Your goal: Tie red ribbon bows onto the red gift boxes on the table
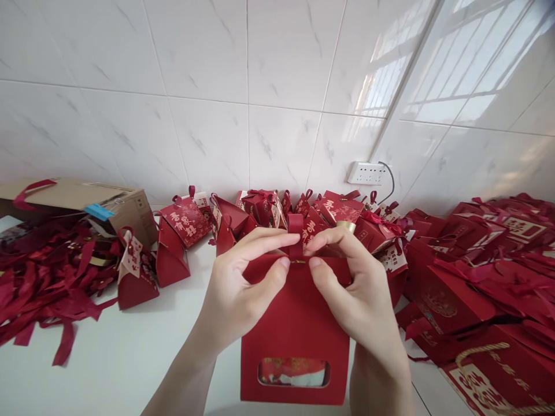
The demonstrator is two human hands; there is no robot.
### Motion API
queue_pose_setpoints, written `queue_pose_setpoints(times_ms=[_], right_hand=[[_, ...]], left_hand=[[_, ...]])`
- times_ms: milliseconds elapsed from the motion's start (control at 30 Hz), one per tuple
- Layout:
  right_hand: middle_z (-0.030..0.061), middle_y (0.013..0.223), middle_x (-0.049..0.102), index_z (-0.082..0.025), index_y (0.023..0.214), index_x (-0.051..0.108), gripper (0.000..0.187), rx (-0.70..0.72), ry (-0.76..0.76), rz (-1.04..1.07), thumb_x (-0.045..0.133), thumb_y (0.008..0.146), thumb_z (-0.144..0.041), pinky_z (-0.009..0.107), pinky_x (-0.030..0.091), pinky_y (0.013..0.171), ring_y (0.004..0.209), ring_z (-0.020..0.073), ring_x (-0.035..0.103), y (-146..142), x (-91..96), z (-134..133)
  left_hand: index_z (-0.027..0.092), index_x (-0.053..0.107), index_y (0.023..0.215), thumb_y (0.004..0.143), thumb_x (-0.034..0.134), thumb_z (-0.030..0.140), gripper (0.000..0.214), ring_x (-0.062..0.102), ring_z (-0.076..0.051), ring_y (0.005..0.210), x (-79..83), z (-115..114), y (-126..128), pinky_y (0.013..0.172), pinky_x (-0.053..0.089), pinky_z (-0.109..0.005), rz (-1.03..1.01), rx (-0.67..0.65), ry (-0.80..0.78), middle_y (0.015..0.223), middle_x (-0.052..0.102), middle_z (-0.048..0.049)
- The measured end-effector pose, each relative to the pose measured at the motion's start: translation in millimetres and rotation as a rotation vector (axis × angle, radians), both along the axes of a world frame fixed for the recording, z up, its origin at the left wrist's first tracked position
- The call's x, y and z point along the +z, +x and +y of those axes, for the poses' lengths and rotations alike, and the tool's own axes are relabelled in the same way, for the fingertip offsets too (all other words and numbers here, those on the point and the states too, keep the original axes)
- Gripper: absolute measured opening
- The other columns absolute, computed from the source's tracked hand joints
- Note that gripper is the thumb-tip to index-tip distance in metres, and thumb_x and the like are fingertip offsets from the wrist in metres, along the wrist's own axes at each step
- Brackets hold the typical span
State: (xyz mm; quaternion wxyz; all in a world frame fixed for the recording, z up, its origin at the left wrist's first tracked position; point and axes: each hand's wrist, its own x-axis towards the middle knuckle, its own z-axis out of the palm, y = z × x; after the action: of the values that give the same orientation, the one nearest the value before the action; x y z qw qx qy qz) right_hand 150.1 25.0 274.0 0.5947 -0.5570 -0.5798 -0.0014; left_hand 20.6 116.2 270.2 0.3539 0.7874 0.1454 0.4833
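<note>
A flat red paper gift box (pixel 297 329) with a small clear window near its lower edge stands upright in front of me on the white table (pixel 121 352). My left hand (pixel 243 289) and my right hand (pixel 355 289) both pinch its top edge. Between the fingertips of both hands sits a short red ribbon loop (pixel 295 234) with a small gold clasp under it. The thumbs press against the front of the box, the forefingers reach over the top.
Folded red gift boxes (pixel 186 222) crowd the back of the table along the tiled wall. A heap of red ribbons (pixel 47 283) and a cardboard carton (pixel 87 199) lie at left. More red boxes (pixel 477 277) pile up at right. A white socket strip (pixel 368 172) hangs on the wall.
</note>
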Motion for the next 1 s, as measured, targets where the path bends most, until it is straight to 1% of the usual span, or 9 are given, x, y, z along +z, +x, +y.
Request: queue_pose_setpoints(times_ms=[133, 267, 467, 667, 867, 1000], right_hand=[[-0.0047, 0.084, 0.061, -0.024, 0.087, 0.056, 0.015, 0.011, 0.009, -0.004, 0.056, 0.081, -0.010, 0.017, 0.049, 0.072, 0.080, 0.0092, 0.058, 0.0, 0.7, 0.3], [-0.0055, 0.084, 0.061, -0.024, 0.087, 0.056, 0.018, 0.015, 0.013, -0.008, 0.055, 0.080, -0.008, 0.016, 0.049, 0.071, 0.079, 0.0085, 0.058, -0.1, 0.2, 0.8], [-0.0060, 0.084, 0.060, -0.024, 0.087, 0.056, 0.020, 0.019, 0.013, -0.005, 0.053, 0.079, -0.006, 0.015, 0.048, 0.069, 0.078, 0.0077, 0.058, -0.7, 0.1, -1.0], [-0.0060, 0.084, 0.060, -0.024, 0.087, 0.056, 0.016, 0.019, 0.017, 0.001, 0.056, 0.081, -0.009, 0.015, 0.048, 0.070, 0.078, 0.0074, 0.057, -0.2, 0.6, -0.6], [-0.0062, 0.084, 0.060, -0.024, 0.087, 0.056, 0.019, 0.017, 0.020, -0.013, 0.054, 0.080, -0.007, 0.014, 0.048, 0.072, 0.079, 0.0070, 0.058, -0.4, 0.4, -0.1], [-0.0063, 0.084, 0.060, -0.025, 0.088, 0.056, 0.020, 0.014, 0.020, -0.013, 0.055, 0.080, -0.007, 0.014, 0.048, 0.072, 0.079, 0.0071, 0.058, -0.9, 0.3, -1.2]], left_hand=[[0.027, 0.071, 0.104, 0.083, 0.060, 0.017, 0.026, 0.065, -0.015, 0.100, -0.1, -0.6, -0.4, 0.087, 0.054, -0.021, 0.003, 0.008, 0.005, 0.105, 0.069, 0.0011], [0.028, 0.072, 0.104, 0.083, 0.060, 0.016, 0.026, 0.064, -0.014, 0.102, -0.3, -0.8, -1.1, 0.088, 0.053, -0.019, 0.001, 0.001, -0.002, 0.105, 0.069, 0.0020], [0.027, 0.071, 0.105, 0.084, 0.057, 0.014, 0.029, 0.062, -0.014, 0.104, -0.3, 0.2, -2.8, 0.090, 0.052, -0.020, -0.018, -0.051, -0.019, 0.108, 0.068, 0.0014], [0.029, 0.070, 0.108, 0.083, 0.053, 0.008, 0.037, 0.061, -0.015, 0.106, -0.3, 0.8, -4.3, 0.090, 0.052, -0.021, -0.043, -0.125, -0.044, 0.109, 0.067, 0.0016], [0.028, 0.071, 0.107, 0.082, 0.056, 0.011, 0.033, 0.062, -0.016, 0.103, -1.6, 0.4, -4.2, 0.086, 0.054, -0.021, -0.029, -0.098, -0.047, 0.109, 0.067, 0.0004], [0.028, 0.070, 0.106, 0.082, 0.058, 0.013, 0.031, 0.062, -0.015, 0.104, -1.0, -0.2, -4.2, 0.087, 0.054, -0.020, -0.024, -0.077, -0.031, 0.109, 0.067, 0.0010]])
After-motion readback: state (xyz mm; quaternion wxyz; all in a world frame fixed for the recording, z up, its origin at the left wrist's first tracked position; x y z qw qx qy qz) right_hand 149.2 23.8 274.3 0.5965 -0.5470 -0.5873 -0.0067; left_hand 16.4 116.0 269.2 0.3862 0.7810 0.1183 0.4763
